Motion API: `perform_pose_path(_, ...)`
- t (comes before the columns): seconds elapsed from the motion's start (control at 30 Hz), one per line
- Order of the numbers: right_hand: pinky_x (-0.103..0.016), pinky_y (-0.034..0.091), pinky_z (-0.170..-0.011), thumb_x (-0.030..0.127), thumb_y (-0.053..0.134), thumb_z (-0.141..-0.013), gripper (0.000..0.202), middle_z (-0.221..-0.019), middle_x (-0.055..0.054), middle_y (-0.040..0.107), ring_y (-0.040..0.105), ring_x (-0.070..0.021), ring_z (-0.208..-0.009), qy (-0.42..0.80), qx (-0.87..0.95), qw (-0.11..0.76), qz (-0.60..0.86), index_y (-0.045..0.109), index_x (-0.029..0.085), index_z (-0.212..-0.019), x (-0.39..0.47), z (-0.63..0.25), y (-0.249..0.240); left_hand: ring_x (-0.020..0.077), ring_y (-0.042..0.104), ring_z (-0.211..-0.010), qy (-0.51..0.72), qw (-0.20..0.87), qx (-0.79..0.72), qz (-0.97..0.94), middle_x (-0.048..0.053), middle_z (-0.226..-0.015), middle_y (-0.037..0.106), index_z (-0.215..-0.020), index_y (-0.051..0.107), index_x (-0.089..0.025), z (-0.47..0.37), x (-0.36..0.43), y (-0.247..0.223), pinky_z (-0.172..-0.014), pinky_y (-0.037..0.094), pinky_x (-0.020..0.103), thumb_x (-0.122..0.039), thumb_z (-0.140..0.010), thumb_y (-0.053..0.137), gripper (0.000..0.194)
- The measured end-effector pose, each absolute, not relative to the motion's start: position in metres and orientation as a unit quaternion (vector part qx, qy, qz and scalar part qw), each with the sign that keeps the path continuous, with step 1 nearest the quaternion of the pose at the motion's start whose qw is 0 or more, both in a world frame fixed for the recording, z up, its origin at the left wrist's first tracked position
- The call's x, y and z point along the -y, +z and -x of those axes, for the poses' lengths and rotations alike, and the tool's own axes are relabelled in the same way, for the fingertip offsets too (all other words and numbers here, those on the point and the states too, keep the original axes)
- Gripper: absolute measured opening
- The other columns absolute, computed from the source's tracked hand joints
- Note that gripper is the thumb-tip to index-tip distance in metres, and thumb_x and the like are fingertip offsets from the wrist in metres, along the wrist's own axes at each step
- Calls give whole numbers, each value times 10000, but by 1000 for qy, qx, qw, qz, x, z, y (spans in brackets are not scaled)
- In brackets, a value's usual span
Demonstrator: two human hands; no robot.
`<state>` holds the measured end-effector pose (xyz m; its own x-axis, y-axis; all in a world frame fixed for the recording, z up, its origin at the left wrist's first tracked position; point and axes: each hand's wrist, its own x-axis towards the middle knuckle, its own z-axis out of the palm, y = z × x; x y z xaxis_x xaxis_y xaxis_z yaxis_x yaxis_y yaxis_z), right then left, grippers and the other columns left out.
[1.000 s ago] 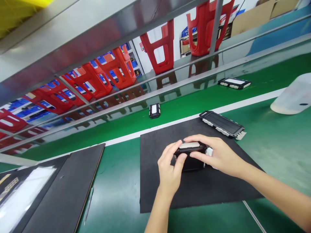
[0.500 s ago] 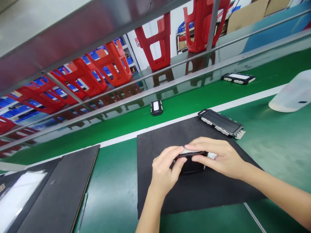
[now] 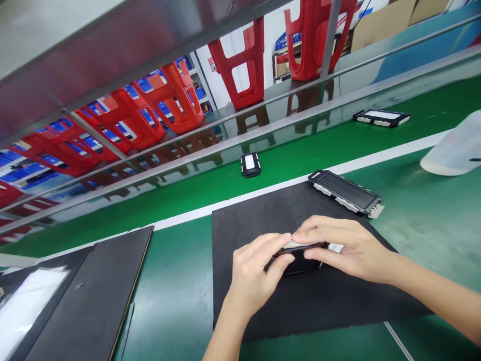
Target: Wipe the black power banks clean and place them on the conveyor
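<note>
Between my two hands, a black power bank (image 3: 302,264) with a pale strip (image 3: 294,244) along its upper edge is held on edge, tilted, over a black mat (image 3: 259,308). My left hand (image 3: 255,271) pinches its left end, fingers on the pale strip and thumb below. On the other end my right hand (image 3: 349,246) grips likewise, fingertips pressing the strip close to the left ones. Much of the power bank is hidden by fingers. Beyond my right hand, another black power bank (image 3: 347,192) with a panel face and pale side bumpers lies across the mat's far corner.
Two similar devices, one small-looking (image 3: 250,164) and one farther right (image 3: 381,118), lie on the green conveyor belt (image 3: 188,188). A translucent container (image 3: 453,150) stands at right. Black boards (image 3: 90,296) and white sheets (image 3: 32,306) lie left. A metal shelf (image 3: 131,45) overhangs; red stools (image 3: 244,65) stand behind.
Both hands and the held power bank have shifted slightly right and toward me, the grip unchanged. The two devices on the belt have moved to the right.
</note>
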<state>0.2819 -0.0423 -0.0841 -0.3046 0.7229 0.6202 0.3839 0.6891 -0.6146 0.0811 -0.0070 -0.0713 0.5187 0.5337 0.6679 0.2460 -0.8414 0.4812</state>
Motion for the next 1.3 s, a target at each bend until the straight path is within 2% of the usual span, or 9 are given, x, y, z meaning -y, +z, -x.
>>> perform_pose_path(0.07, -228, 538, -728, 138, 569, -883, 230, -945, -61, 662, 642, -126, -838, 183, 786, 472, 356, 636, 209, -1092, 42, -282, -84, 160, 702, -818, 434, 171, -235, -853, 60, -965, 734, -1091, 640, -218, -80, 8, -70, -702, 584, 241, -166, -799, 653, 297)
perform_pose_path(0.2, -231, 540, -698, 160, 563, -890, 233, -929, -56, 660, 644, -130, -811, 189, 787, 473, 348, 629, 224, -1105, 43, -280, -85, 154, 704, -809, 435, 188, -252, -844, 44, -951, 740, -1017, 657, -223, -80, 10, -69, -709, 589, 235, -174, -793, 659, 229)
perform_pose_path(0.4, -221, 540, -699, 137, 548, -895, 243, -949, -54, 648, 639, -124, -824, 178, 793, 470, 343, 605, 227, -1113, 44, -279, -85, 186, 711, -835, 425, 119, -207, -873, 100, -942, 739, -996, 631, -177, -79, 8, -69, -725, 587, 257, -140, -790, 643, 209)
perform_pose_path(0.67, -216, 525, -660, 148, 511, -914, 182, -879, -58, 635, 626, -118, -774, 122, 816, 444, 348, 597, 185, -1071, 39, -277, -82, 194, 711, -825, 394, 119, -169, -895, 100, -924, 740, -975, 599, -178, -75, -4, -68, -740, 578, 280, -89, -775, 621, 220)
perform_pose_path(0.77, -228, 530, -651, 168, 511, -912, 185, -886, -58, 664, 644, -132, -773, 110, 811, 441, 369, 578, 196, -1082, 39, -274, -82, 202, 718, -802, 392, 135, -166, -895, 89, -890, 748, -928, 612, -185, -75, -10, -67, -726, 581, 283, -152, -778, 649, 158)
perform_pose_path(0.87, -228, 545, -640, 202, 555, -890, 139, -861, -47, 697, 673, -143, -748, 116, 780, 478, 386, 566, 211, -1028, 41, -270, -83, 201, 722, -737, 407, 158, -165, -884, 75, -821, 754, -917, 622, -202, -77, -11, -67, -660, 585, 279, -271, -786, 673, 157)
perform_pose_path(1.0, -219, 555, -598, 189, 557, -892, 61, -814, -52, 697, 686, -149, -730, 91, 775, 519, 349, 572, 215, -945, 42, -268, -84, 216, 722, -783, 445, 169, -172, -862, 94, -853, 755, -896, 645, -200, -82, -7, -71, -670, 588, 289, -271, -798, 663, 122)
perform_pose_path(1.17, -231, 553, -610, 191, 558, -889, 89, -846, -58, 678, 672, -154, -763, 110, 775, 510, 356, 551, 222, -972, 45, -271, -83, 200, 720, -810, 463, 205, -207, -837, 74, -892, 755, -928, 643, -202, -86, 3, -74, -698, 585, 268, -235, -759, 708, 184)
perform_pose_path(1.3, -252, 533, -659, 189, 551, -882, 99, -872, -65, 650, 641, -159, -795, 118, 774, 494, 377, 561, 205, -979, 48, -269, -72, 160, 714, -816, 464, 273, -285, -793, 14, -942, 750, -1140, 562, -252, -88, 14, -77, -767, 568, 254, -206, -730, 737, 448)
